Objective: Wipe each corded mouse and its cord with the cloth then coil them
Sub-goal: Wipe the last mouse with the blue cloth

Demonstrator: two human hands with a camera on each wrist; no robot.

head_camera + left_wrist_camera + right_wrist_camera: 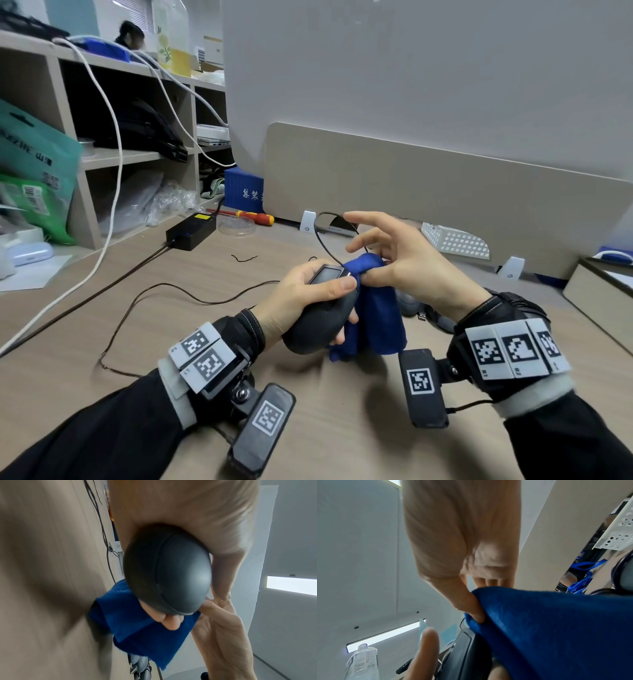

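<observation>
Matt dark plastic mouse point(167, 569), fuzzy blue cloth point(380, 308), wood-grain desk point(308, 428) with a dull finish

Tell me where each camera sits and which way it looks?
Head: worn on the head, looks forward and down at the desk; shows both forearms, the left hand gripping the mouse, the right hand pinching the blue cloth.
Left wrist: looks along the left hand at the mouse.
Right wrist: looks along the right hand at the blue cloth.
All three views share the cloth and mouse.
</observation>
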